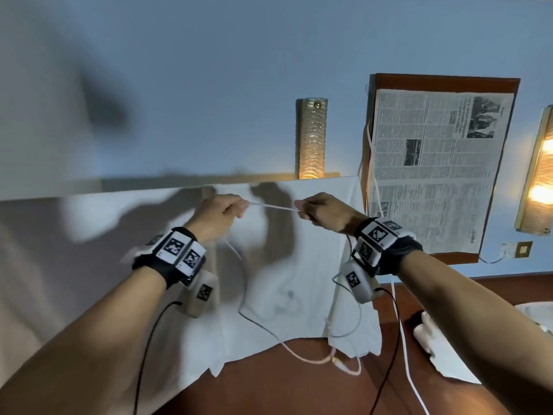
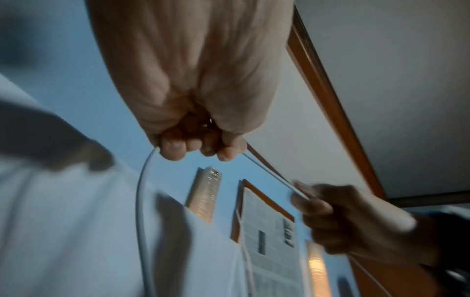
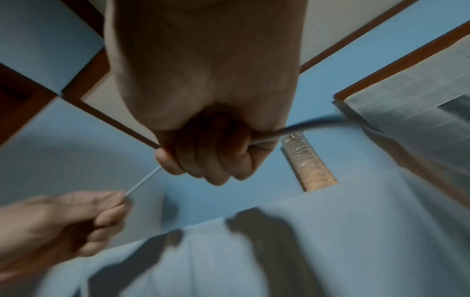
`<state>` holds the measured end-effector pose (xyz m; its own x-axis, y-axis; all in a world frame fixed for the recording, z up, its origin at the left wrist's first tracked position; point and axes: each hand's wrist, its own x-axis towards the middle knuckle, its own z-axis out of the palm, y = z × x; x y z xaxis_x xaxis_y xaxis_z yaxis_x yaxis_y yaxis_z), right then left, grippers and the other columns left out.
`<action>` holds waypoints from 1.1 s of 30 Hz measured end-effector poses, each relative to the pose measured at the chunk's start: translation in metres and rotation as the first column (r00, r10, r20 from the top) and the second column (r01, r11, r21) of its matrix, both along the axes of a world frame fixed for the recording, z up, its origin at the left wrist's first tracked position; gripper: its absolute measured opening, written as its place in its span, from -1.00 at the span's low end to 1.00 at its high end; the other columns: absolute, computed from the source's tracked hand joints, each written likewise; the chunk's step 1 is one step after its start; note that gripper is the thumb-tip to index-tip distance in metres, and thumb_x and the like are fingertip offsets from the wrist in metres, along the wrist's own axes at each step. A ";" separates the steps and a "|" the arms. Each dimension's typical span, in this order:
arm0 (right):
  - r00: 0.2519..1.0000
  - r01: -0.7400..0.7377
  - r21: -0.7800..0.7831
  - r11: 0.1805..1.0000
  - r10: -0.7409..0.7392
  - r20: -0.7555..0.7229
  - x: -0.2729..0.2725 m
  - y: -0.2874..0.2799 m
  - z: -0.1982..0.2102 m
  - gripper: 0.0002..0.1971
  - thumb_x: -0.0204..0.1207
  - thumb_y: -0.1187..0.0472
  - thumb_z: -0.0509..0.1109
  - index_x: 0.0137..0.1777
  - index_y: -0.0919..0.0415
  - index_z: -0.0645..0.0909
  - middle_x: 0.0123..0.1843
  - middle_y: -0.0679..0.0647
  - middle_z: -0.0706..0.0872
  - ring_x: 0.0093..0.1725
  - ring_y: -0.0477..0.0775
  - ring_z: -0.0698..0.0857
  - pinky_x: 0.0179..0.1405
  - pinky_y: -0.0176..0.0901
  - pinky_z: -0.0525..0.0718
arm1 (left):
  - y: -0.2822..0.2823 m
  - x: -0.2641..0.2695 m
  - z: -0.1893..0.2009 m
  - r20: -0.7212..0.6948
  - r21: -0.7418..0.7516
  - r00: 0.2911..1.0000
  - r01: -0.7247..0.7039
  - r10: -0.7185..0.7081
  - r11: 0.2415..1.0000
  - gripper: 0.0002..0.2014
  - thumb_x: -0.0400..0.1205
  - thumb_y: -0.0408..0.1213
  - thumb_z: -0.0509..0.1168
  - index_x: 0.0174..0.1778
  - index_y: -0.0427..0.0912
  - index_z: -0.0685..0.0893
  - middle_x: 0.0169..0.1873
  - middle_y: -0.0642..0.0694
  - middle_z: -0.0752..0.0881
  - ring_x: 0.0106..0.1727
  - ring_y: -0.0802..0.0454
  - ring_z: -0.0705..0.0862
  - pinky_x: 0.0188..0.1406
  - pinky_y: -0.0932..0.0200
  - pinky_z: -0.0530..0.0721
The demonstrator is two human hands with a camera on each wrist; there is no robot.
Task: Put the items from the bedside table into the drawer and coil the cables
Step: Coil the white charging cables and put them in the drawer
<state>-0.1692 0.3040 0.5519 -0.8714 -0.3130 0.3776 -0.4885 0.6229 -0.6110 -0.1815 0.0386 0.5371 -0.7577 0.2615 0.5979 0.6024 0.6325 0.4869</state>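
A thin white cable [image 1: 270,206] is stretched taut between my two hands above a white sheet [image 1: 305,259]. My left hand [image 1: 238,207] grips one part of it in a fist, and a long slack loop [image 1: 244,295] hangs below, ending in a plug [image 1: 341,362] on the brown floor. My right hand [image 1: 300,207] grips the other part. In the left wrist view the cable [image 2: 267,172] runs from my left hand [image 2: 195,144] to my right hand [image 2: 325,213]. In the right wrist view my right hand [image 3: 203,158] holds the cable [image 3: 143,181], which leads to my left hand [image 3: 84,217].
The wooden bedside table [image 1: 443,78] lies to the right with a newspaper [image 1: 434,163] on its top and a white lead [image 1: 370,163] along its left edge. Lit wall lamps [image 1: 312,139] [image 1: 538,181] and a wall socket [image 1: 519,250] are nearby. A white bundle [image 1: 425,330] lies lower right.
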 end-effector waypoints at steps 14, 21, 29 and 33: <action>0.979 0.040 0.154 0.987 -0.008 -0.204 0.006 -0.050 0.005 -0.64 0.72 0.12 0.15 -0.26 0.21 0.60 -0.32 0.13 0.64 -0.30 0.05 0.51 -0.26 -0.17 0.43 | 0.050 0.027 0.002 0.110 0.118 0.975 0.179 -0.192 0.977 -0.71 0.77 -0.25 0.11 0.36 -0.11 0.60 0.07 -0.07 0.76 0.08 0.05 0.72 0.20 0.26 0.62; 0.996 0.087 0.003 0.996 -0.087 0.027 0.004 -0.013 -0.015 -0.59 0.67 0.18 0.21 -0.47 0.10 0.48 -0.54 -0.03 0.48 -0.53 -0.07 0.43 -0.45 -0.24 0.38 | -0.011 0.009 -0.006 0.049 0.074 0.988 -0.147 0.144 0.986 -0.68 0.69 -0.27 0.27 -0.42 -0.13 0.63 -0.41 -0.09 0.62 -0.35 0.02 0.51 -0.36 0.27 0.39; 0.995 0.101 -0.128 0.987 -0.098 0.029 0.004 0.015 -0.015 -0.57 0.57 -0.04 0.23 -0.53 0.06 0.46 -0.50 0.04 0.42 -0.55 -0.02 0.33 -0.45 -0.10 0.29 | -0.046 0.013 -0.001 0.061 -0.132 0.921 -0.374 0.384 0.918 -0.66 0.75 -0.21 0.13 0.26 -0.35 0.67 0.24 -0.33 0.69 0.37 -0.21 0.59 0.26 0.09 0.48; 1.000 0.018 -0.102 0.995 -0.019 -0.009 0.009 -0.028 0.008 -0.55 0.67 0.12 0.19 -0.51 0.15 0.39 -0.57 -0.04 0.40 -0.67 -0.16 0.32 -0.52 -0.23 0.27 | 0.026 0.030 0.013 0.107 -0.023 0.992 0.068 -0.065 0.997 -0.58 0.76 -0.02 0.07 0.52 -0.02 0.48 0.40 -0.03 0.64 0.48 0.07 0.54 0.56 0.10 0.36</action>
<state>-0.1600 0.2758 0.5599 -0.8729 -0.2562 0.4153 -0.4836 0.5668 -0.6670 -0.1517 0.0648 0.5500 -0.7970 0.3282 0.5070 0.5894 0.6059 0.5343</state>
